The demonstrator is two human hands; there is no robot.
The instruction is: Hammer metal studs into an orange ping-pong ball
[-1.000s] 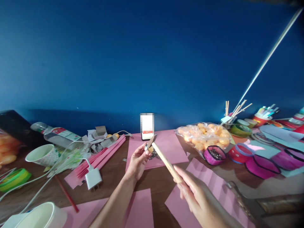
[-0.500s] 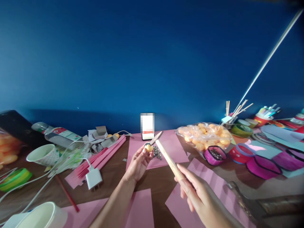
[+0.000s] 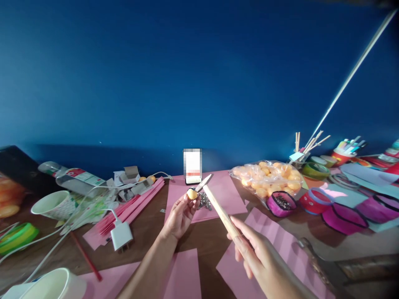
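My left hand (image 3: 181, 214) pinches a small yellow-orange ball (image 3: 192, 194) between its fingertips above a pink paper sheet. Wrapped round the pale wooden handle of a hammer (image 3: 222, 211) is my right hand (image 3: 252, 249). The hammer's narrow, pointed metal head is beside the ball; whether the two touch I cannot tell. Under and just right of the ball, small shiny metal pieces (image 3: 205, 202) lie heaped on the pink sheet (image 3: 230, 199). Behind them a phone-like upright object (image 3: 193, 181) leans near the wall, its front blurred out.
At right are a clear bag of orange balls (image 3: 264, 176), a magenta bowl (image 3: 282, 209) of small metal bits and another hammer-like tool (image 3: 364, 268). A white charger (image 3: 121, 234), cables, a plastic bottle (image 3: 81, 178) and a paper cup (image 3: 54, 203) crowd the left.
The ball in my left hand has shifted slightly left and turned a little. The hammer stays almost where it was. The whole view has drifted slightly.
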